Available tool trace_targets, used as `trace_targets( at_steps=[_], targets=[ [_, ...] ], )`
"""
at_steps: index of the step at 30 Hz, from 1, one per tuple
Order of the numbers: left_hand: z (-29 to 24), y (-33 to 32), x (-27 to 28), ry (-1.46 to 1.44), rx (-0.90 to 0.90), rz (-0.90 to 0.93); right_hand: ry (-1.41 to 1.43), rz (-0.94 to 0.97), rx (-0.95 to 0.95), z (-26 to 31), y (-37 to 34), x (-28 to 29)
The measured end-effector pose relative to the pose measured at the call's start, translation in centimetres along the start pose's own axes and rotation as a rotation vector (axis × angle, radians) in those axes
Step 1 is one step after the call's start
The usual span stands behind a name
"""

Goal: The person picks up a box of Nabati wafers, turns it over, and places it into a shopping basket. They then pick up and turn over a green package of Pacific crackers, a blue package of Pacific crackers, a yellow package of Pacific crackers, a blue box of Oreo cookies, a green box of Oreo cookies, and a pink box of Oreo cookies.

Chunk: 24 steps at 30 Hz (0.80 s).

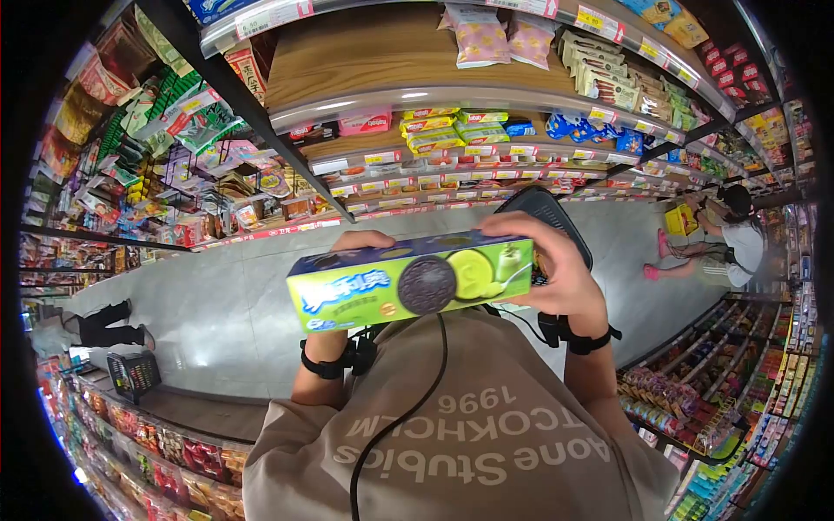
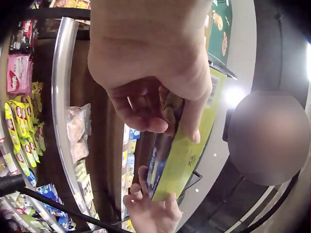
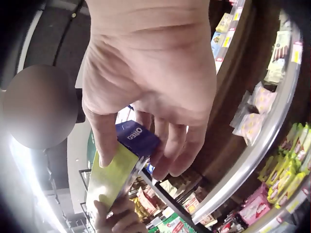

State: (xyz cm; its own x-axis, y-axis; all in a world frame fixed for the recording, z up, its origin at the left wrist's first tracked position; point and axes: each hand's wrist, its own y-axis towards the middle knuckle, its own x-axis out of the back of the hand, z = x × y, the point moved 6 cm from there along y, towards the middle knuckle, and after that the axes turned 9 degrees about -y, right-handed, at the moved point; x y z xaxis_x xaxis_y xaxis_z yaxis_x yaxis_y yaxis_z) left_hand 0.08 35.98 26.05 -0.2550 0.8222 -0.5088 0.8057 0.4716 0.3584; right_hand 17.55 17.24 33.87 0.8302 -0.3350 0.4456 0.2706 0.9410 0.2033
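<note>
Both hands hold a green and dark blue box of Oreo cookies (image 1: 365,291), level in front of the chest in the head view. Its front, with a dark cookie and pale green cream pictured on it, faces up toward the head camera. My left hand (image 2: 155,68) grips one end, thumb along the green side and fingers curled at the blue side. At the other end, my right hand (image 1: 565,273) has its thumb and fingers around the box. The blue end panel (image 3: 138,138) with the Oreo name shows between right thumb and fingers in the right wrist view.
Snack shelves (image 1: 365,74) rise ahead, holding yellow packs (image 1: 432,130) and pink bags (image 1: 479,36). A dark basket (image 1: 549,217) is partly hidden behind the right hand. One person (image 1: 738,234) is at right in the aisle, another (image 1: 100,326) at left near a black basket (image 1: 133,373).
</note>
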Motion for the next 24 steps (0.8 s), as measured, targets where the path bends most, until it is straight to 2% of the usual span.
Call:
trace_targets(
  at_steps=[7,9,13,20,24],
  targets=[
    [-1.1,-0.5,1.1,0.274,-0.01,0.061,-0.014,-0.005,0.015,-1.7,-2.4,2.7],
    [-1.8,-1.0,2.1,0.321,-0.016,0.031,-0.045,0.035,0.039,-1.7,-1.8,2.6],
    [-2.7,-2.0,3.2,0.254,-0.037,-0.196,-0.019,0.059,0.031,-2.1,-0.5,2.5],
    [-4.0,-3.3,4.2,0.37,-0.092,-0.244,0.106,0.069,0.051,-1.9,1.4,1.4],
    [-4.3,-3.1,3.9,0.382,-0.083,-0.256,-0.002,0.1,0.123,-2.2,1.4,1.7]
  ],
)
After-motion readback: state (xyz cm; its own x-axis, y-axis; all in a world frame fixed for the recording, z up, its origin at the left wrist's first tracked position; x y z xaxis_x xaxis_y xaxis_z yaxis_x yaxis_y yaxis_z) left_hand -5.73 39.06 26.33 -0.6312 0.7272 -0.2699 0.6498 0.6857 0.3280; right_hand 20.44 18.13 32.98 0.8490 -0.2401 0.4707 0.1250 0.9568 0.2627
